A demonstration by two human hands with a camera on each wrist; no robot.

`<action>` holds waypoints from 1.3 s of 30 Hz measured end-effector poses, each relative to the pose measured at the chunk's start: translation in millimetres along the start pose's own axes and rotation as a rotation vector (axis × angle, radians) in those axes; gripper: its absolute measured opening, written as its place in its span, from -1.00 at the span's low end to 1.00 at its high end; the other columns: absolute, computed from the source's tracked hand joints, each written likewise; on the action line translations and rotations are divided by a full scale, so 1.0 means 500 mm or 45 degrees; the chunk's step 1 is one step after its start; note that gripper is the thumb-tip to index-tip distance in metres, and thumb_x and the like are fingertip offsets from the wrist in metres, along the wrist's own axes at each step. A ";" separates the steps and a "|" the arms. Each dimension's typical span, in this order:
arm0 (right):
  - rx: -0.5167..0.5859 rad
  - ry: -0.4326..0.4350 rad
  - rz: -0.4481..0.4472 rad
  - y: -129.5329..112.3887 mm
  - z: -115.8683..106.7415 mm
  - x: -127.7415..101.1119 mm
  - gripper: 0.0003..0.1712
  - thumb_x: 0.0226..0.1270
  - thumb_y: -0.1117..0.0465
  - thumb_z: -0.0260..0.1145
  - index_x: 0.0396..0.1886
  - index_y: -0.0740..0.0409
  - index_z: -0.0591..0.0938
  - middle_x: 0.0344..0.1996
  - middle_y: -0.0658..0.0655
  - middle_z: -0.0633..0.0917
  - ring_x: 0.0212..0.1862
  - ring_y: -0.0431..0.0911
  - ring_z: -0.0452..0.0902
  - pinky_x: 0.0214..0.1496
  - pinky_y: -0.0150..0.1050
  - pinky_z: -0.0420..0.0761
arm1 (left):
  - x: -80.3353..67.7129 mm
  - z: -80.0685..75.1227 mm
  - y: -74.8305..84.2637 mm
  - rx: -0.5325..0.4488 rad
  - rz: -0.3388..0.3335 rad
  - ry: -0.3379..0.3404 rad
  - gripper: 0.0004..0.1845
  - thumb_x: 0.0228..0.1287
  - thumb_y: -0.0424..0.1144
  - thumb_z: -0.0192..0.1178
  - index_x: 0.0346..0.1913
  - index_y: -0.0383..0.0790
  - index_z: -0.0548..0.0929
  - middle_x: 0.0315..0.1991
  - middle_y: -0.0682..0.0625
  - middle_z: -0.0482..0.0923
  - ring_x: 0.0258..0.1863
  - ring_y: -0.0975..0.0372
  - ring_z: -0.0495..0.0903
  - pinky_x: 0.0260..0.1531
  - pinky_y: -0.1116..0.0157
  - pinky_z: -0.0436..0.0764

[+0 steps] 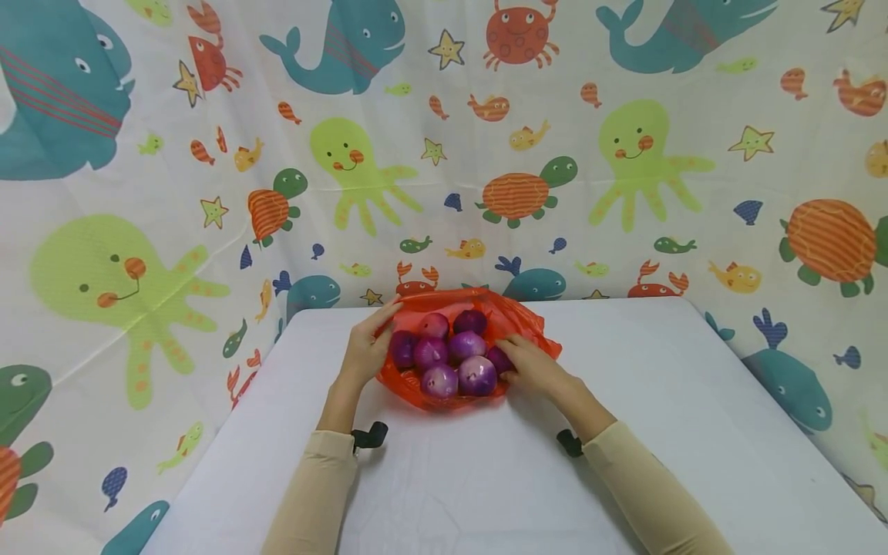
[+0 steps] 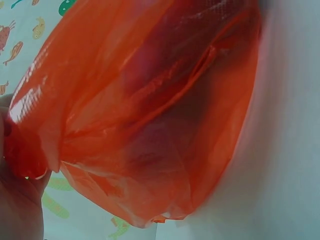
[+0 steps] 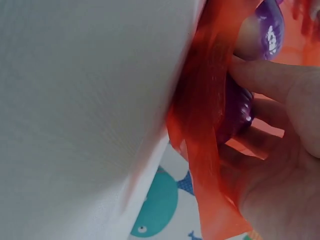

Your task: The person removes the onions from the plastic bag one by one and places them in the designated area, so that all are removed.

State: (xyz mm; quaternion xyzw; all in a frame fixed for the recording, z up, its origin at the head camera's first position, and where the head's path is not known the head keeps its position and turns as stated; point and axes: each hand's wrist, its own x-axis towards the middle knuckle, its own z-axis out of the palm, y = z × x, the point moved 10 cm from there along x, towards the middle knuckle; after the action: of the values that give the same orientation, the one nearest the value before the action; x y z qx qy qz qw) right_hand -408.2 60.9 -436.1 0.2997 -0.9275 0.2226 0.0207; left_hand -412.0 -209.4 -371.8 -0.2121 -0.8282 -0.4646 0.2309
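Note:
An open red plastic bag [image 1: 522,317] lies at the far middle of the table, with several shiny purple round fruits [image 1: 468,348] gathered inside, some with pale patches. My left hand [image 1: 368,345] grips the bag's left rim; in the left wrist view the red film [image 2: 120,170] bunches at its fingers. At the bag's right side, my right hand [image 1: 539,368] curls its fingers round a dark purple fruit [image 3: 237,107]. That fruit still sits within the bag, beside a paler one [image 3: 260,32]. Part of the held fruit is hidden by the bag and hand.
The white table [image 1: 458,478] stretches to both sides and toward me. A curtain [image 1: 444,154] printed with sea animals hangs behind the table and along its left. Dark camera straps [image 1: 370,435] sit on both wrists.

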 end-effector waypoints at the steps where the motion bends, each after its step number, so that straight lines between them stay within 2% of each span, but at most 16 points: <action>1: 0.009 -0.007 0.010 0.002 0.002 0.000 -0.28 0.32 0.30 0.48 0.45 0.26 0.48 0.32 0.30 0.53 0.39 0.23 0.45 0.46 0.19 0.51 | 0.000 -0.001 -0.001 -0.007 -0.002 0.004 -0.52 0.53 -0.50 0.08 0.41 -0.14 0.58 0.48 -0.04 0.48 0.50 -0.03 0.42 0.43 0.07 0.45; 4: 0.030 -0.019 0.034 0.007 0.004 -0.001 -0.28 0.32 0.30 0.49 0.46 0.22 0.48 0.32 0.28 0.51 0.39 0.22 0.44 0.47 0.18 0.52 | 0.000 -0.001 -0.003 -0.025 -0.013 0.009 -0.52 0.53 -0.50 0.08 0.41 -0.13 0.59 0.47 -0.03 0.49 0.50 -0.01 0.43 0.42 0.11 0.45; 10: -0.007 0.016 0.003 0.002 -0.006 -0.001 -0.32 0.30 0.28 0.50 0.40 0.22 0.53 0.30 0.28 0.54 0.37 0.21 0.45 0.46 0.19 0.52 | 0.000 -0.001 -0.007 -0.031 -0.026 0.008 -0.52 0.55 -0.47 0.07 0.42 -0.11 0.58 0.47 0.01 0.49 0.51 0.08 0.43 0.45 0.15 0.44; 19: -0.039 0.162 -0.037 -0.022 -0.056 -0.009 -0.30 0.31 0.21 0.50 0.42 0.22 0.51 0.28 0.31 0.56 0.38 0.23 0.41 0.42 0.19 0.55 | 0.001 0.000 -0.005 -0.011 -0.019 0.007 -0.50 0.56 -0.47 0.06 0.46 -0.15 0.52 0.46 -0.03 0.51 0.50 0.06 0.44 0.43 0.12 0.46; 24: -0.020 0.244 -0.037 -0.029 -0.085 -0.015 -0.28 0.30 0.17 0.50 0.45 0.12 0.51 0.30 0.26 0.52 0.37 0.17 0.40 0.35 0.18 0.62 | 0.002 0.000 -0.003 0.001 -0.013 0.013 -0.49 0.55 -0.49 0.06 0.47 -0.18 0.51 0.46 -0.09 0.50 0.50 0.04 0.44 0.43 0.09 0.47; 30: 0.027 0.393 -0.114 -0.044 -0.130 -0.025 -0.28 0.24 0.21 0.52 0.41 0.15 0.55 0.36 0.30 0.52 0.38 0.25 0.39 0.36 0.26 0.59 | 0.004 0.003 -0.002 0.002 0.000 0.012 -0.49 0.55 -0.48 0.06 0.48 -0.19 0.49 0.46 -0.12 0.49 0.49 0.03 0.45 0.42 0.07 0.48; 36: 0.148 0.423 -0.066 -0.036 -0.155 -0.033 -0.26 0.29 0.16 0.51 0.46 0.05 0.50 0.45 0.25 0.48 0.41 0.22 0.39 0.23 0.19 0.70 | 0.001 0.006 -0.004 0.004 -0.011 0.010 -0.48 0.55 -0.48 0.07 0.49 -0.12 0.50 0.47 -0.10 0.49 0.50 0.06 0.44 0.44 0.11 0.46; 39: 0.226 0.500 -0.075 -0.032 -0.178 -0.042 -0.26 0.29 0.18 0.53 0.45 0.04 0.51 0.41 0.23 0.50 0.40 0.20 0.42 0.19 0.16 0.73 | 0.001 0.006 -0.003 -0.006 -0.009 0.011 -0.47 0.55 -0.48 0.07 0.49 -0.11 0.50 0.47 -0.11 0.49 0.50 0.04 0.44 0.44 0.11 0.46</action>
State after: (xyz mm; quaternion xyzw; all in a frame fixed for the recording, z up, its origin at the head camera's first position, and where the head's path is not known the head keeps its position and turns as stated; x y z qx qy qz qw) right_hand -390.4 98.8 -353.3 0.2781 -0.8733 0.3567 0.1812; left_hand -414.0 -207.6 -373.9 -0.2079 -0.8267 -0.4684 0.2323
